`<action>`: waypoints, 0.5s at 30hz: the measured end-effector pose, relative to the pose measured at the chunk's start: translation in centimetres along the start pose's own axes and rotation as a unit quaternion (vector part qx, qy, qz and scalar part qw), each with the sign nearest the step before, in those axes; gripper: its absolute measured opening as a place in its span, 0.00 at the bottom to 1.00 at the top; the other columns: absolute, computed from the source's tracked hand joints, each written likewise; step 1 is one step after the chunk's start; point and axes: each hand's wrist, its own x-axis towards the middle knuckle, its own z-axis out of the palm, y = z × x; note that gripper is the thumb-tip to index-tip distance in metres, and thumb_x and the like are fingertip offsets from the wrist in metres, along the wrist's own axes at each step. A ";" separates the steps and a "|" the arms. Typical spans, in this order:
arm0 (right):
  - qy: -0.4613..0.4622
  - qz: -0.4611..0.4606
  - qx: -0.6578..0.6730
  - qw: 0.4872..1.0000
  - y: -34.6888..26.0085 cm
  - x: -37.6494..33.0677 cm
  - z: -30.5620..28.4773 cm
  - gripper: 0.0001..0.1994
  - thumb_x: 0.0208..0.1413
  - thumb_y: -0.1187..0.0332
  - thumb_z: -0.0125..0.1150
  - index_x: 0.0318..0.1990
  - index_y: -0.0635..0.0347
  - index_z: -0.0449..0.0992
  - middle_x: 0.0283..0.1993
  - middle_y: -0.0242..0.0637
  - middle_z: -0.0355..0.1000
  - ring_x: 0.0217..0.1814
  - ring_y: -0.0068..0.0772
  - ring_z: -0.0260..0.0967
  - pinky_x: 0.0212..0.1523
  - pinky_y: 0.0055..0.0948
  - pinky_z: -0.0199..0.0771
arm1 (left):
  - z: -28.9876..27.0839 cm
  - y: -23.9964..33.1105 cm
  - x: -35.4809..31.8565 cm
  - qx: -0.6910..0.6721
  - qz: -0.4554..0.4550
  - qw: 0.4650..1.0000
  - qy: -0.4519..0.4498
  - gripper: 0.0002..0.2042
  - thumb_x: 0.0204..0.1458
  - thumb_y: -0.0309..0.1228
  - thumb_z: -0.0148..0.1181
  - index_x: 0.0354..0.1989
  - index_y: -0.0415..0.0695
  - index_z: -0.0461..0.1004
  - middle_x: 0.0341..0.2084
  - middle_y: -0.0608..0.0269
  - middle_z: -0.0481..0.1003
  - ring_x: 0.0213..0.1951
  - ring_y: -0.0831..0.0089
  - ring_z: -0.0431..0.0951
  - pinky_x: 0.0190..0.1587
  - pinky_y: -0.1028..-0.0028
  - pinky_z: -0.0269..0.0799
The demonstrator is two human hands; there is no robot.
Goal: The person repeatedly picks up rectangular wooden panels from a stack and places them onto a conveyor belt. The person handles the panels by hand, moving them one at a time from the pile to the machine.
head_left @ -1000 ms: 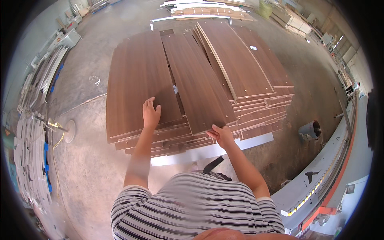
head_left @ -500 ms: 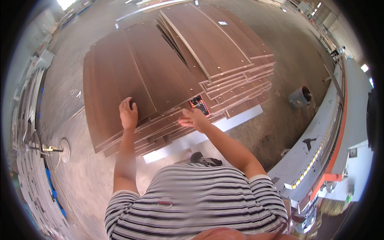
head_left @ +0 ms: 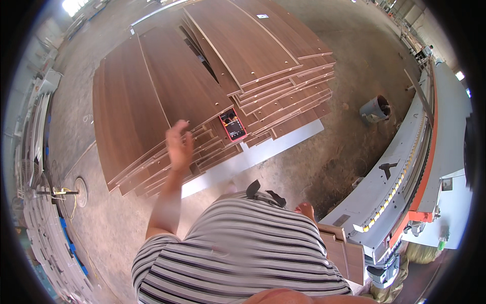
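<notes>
My left hand (head_left: 179, 145) is raised over the near edge of the left stack of brown wood panels (head_left: 134, 91), its fingers apart and slightly blurred. It holds nothing that I can see. Only a small part of my right hand (head_left: 305, 209) shows at my right side, beside my striped shirt; its fingers are mostly hidden. Between the stacks lies a flat dark rectangular thing with a red rim (head_left: 233, 125). To its right stands the other stack of brown panels (head_left: 258, 45), with stepped edges and small holes.
A white board (head_left: 298, 137) sticks out under the stacks. On the right, a long grey machine (head_left: 369, 200) carries a black gun-shaped tool (head_left: 388, 170). A grey bucket (head_left: 373, 110) stands on the floor. More brown boards (head_left: 349, 256) are by my right side; long strips (head_left: 43, 238) lie at left.
My right hand has drawn back from near the red-rimmed thing to my right side. My left hand has moved right along the panel edge. The view has shifted, and brown boards now show at lower right.
</notes>
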 end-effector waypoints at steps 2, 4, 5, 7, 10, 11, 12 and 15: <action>0.043 -0.001 -0.057 0.997 3.1 0.0 -3.0 0.08 0.47 0.65 0.54 0.30 0.59 0.73 0.25 0.43 0.73 0.25 0.37 0.73 0.26 0.33 0.74 | 2.0 4.2 -1.5 -0.053 -0.004 0.996 -0.076 0.14 0.48 0.20 0.54 0.45 0.43 0.69 0.42 0.55 0.72 0.46 0.59 0.70 0.50 0.64 0.65; 0.055 -0.035 -0.166 0.984 6.4 1.1 -5.1 0.08 0.45 0.64 0.54 0.25 0.57 0.75 0.24 0.45 0.73 0.27 0.41 0.74 0.28 0.37 0.74 | 4.9 4.6 -4.5 -0.124 0.051 0.983 -0.126 0.15 0.49 0.23 0.53 0.47 0.43 0.67 0.44 0.54 0.70 0.47 0.56 0.70 0.53 0.65 0.63; 0.059 -0.061 -0.231 0.969 8.1 2.0 -5.9 0.09 0.44 0.63 0.53 0.23 0.56 0.75 0.24 0.46 0.73 0.27 0.43 0.74 0.29 0.38 0.74 | 5.9 5.6 -6.1 -0.186 -0.007 0.966 -0.178 0.16 0.49 0.23 0.54 0.48 0.43 0.67 0.44 0.54 0.70 0.46 0.56 0.70 0.53 0.65 0.63; 0.053 -0.112 -0.358 0.925 10.8 3.7 -6.5 0.10 0.42 0.61 0.53 0.19 0.54 0.77 0.24 0.47 0.73 0.29 0.47 0.74 0.31 0.42 0.74 | 6.6 8.0 -8.5 -0.245 -0.066 0.916 -0.309 0.19 0.50 0.25 0.54 0.52 0.45 0.65 0.45 0.54 0.70 0.47 0.56 0.70 0.53 0.65 0.63; 0.019 -0.217 -0.542 0.812 12.0 4.6 -5.8 0.10 0.45 0.60 0.53 0.22 0.53 0.77 0.28 0.47 0.74 0.31 0.49 0.74 0.33 0.42 0.74 | 8.4 9.0 -12.0 -0.136 0.038 0.852 -0.505 0.22 0.52 0.29 0.53 0.57 0.46 0.61 0.46 0.52 0.69 0.49 0.56 0.68 0.53 0.65 0.64; -0.001 -0.282 -0.572 0.770 10.5 4.1 -4.8 0.10 0.46 0.60 0.52 0.23 0.52 0.77 0.29 0.47 0.74 0.31 0.49 0.74 0.33 0.41 0.75 | 8.7 8.8 -13.2 -0.076 0.087 0.825 -0.553 0.23 0.52 0.30 0.52 0.58 0.47 0.59 0.47 0.52 0.68 0.50 0.55 0.67 0.53 0.64 0.64; -0.018 -0.258 -0.525 0.811 9.4 3.4 -4.1 0.10 0.47 0.61 0.53 0.25 0.55 0.76 0.29 0.46 0.74 0.30 0.46 0.74 0.32 0.39 0.74 | 8.7 8.9 -13.8 -0.094 0.070 0.812 -0.571 0.24 0.52 0.31 0.52 0.59 0.47 0.58 0.47 0.51 0.68 0.50 0.55 0.67 0.52 0.64 0.64; -0.041 -0.121 -0.322 0.938 2.0 -1.4 -1.2 0.09 0.50 0.65 0.53 0.32 0.61 0.74 0.29 0.44 0.74 0.26 0.37 0.73 0.27 0.32 0.74 | 8.7 8.6 -15.3 -0.145 0.011 0.786 -0.600 0.26 0.52 0.32 0.53 0.60 0.47 0.57 0.46 0.50 0.67 0.50 0.54 0.67 0.52 0.62 0.64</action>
